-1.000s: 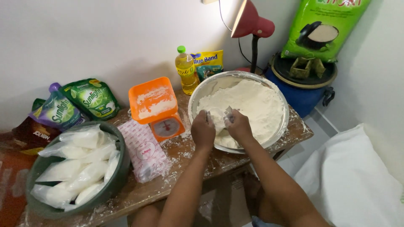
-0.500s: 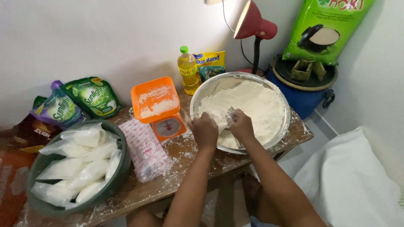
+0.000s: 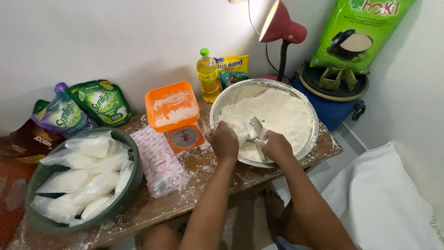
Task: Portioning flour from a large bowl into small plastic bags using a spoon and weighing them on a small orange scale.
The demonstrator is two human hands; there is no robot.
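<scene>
White flour [image 3: 277,113] heaped in steel basin [image 3: 309,139]; left hand [image 3: 225,142] pinching small plastic bag [image 3: 240,125], right hand [image 3: 276,147] gripping spoon [image 3: 256,127]. Risk: slack bag mouth, spill onto worktop [image 3: 208,169].

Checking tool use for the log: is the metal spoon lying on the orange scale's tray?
No: the metal spoon is in the right hand over the flour in the metal bowl; the orange scale tray holds only flour dust.

A shiny metal bowl [image 3: 309,139] of matt white flour [image 3: 277,113] sits on a rough, dusty wooden table [image 3: 194,194] beside a glossy orange plastic scale [image 3: 175,113].
</scene>
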